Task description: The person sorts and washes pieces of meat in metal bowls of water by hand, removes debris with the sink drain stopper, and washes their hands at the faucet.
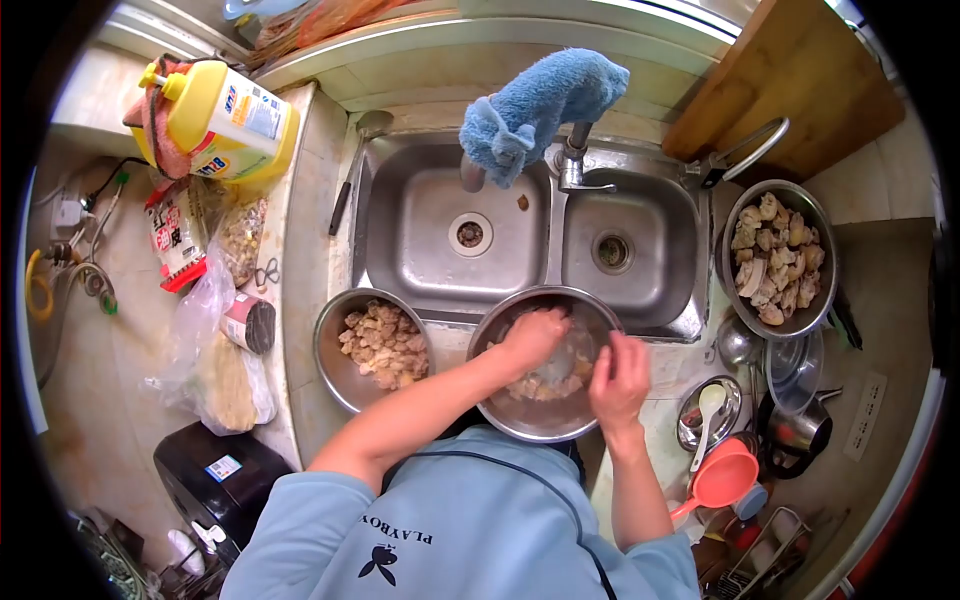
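A steel bowl [545,428] stands at the sink's front edge, holding water and pale meat pieces [548,386]. Inside it, my left hand [536,338] is low over the contents with its fingers curled together; what they hold, if anything, is hidden. My right hand [620,378] grips the bowl's right rim, thumb on the inner side. To the left is a second steel bowl [326,368] with chopped meat [382,345]. A third steel bowl [735,290] at the right holds larger meat chunks [778,255].
Behind the bowls is a double sink [420,250] with a tap [574,170]; a blue cloth [545,105] hangs over its spout. A cutting board [785,85] leans at back right. A ladle [738,345] and pink scoop [725,472] lie right; a yellow jug [235,125] stands left.
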Demonstrator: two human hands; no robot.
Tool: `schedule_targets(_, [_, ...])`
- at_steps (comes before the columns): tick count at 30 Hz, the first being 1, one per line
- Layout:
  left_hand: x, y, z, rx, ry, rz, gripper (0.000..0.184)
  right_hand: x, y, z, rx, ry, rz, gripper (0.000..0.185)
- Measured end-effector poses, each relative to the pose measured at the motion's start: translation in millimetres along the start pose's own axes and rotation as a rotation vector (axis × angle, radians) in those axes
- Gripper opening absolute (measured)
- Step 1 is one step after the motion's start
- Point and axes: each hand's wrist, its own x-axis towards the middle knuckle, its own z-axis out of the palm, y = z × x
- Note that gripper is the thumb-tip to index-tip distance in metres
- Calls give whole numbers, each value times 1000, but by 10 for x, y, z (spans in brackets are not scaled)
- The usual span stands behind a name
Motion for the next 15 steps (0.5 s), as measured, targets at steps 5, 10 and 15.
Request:
schedule_targets(5, [-64, -40, 85, 102, 17, 140, 24, -71, -225, 253, -188, -493, 8, 46])
schedule_targets(10, [-204, -7, -93, 291, -86, 110, 22, -134, -89, 394, -243, -744, 9, 44])
schedule_targets(15, [-359, 32, -85, 244, -185, 43, 20, -129, -244, 351, -76, -859, 207, 46])
